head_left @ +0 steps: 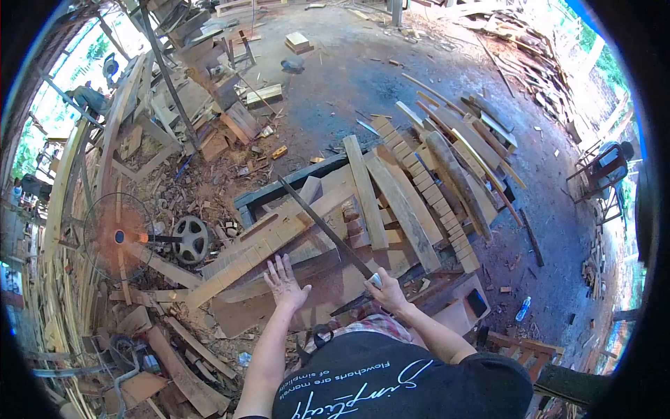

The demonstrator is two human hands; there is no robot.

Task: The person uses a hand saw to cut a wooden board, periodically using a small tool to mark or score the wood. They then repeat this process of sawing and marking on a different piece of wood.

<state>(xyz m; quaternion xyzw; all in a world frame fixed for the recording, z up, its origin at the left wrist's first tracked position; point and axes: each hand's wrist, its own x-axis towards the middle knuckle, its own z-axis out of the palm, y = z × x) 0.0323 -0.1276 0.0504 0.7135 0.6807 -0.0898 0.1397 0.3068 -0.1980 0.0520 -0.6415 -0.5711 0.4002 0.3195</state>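
My right hand [388, 292] is wrapped round the pale handle of a long hand saw [326, 229]. Its dark, narrow blade slants up and to the left, passing over a wooden board [244, 264] marked with evenly spaced lines across its width. My left hand [287, 285] has its fingers spread and lies close by the near edge of that board, with nothing in its grasp. Under the board is a low wooden bench [237, 304]. Just beyond the saw, loose planks [366, 192] lie across the bench, next to a long strip [426, 185] with similar crosswise lines.
A round fan [120, 236] stands at the left near a spoked wheel [190, 239]. Stacked timber [460, 167] rests at the right. A phone [477, 302] lies on a board, with a plastic bottle [523, 309] on the floor beyond. Scraps litter the ground; a chair [604, 171] stands far right.
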